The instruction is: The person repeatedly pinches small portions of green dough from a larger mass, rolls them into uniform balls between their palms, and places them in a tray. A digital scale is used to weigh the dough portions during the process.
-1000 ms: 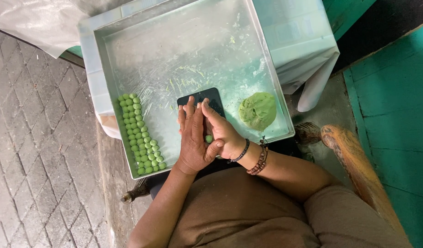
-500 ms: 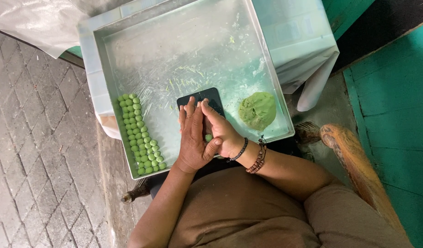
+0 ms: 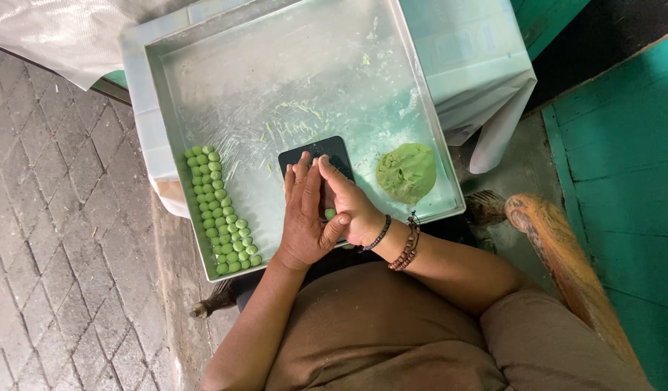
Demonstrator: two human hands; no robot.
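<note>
My left hand (image 3: 303, 217) and my right hand (image 3: 350, 203) are pressed palm to palm over the near edge of a square metal tray (image 3: 290, 72). A small green dough ball (image 3: 330, 213) shows between the palms. Under my fingertips lies a black flat scraper (image 3: 316, 152). A lump of green dough (image 3: 406, 171) sits in the tray to the right of my hands. To the left, several small green balls (image 3: 219, 211) lie in rows along the tray's left side. Beaded bracelets circle my right wrist.
The tray, lined with clear film, rests on a pale blue stand (image 3: 464, 51). A white plastic sheet (image 3: 66, 36) lies at the upper left. Grey paving bricks (image 3: 51, 239) cover the ground on the left; a green painted floor (image 3: 624, 166) is on the right.
My hands have shifted slightly against each other around the small ball; the tray, dough lump and rows of balls stay where they were.
</note>
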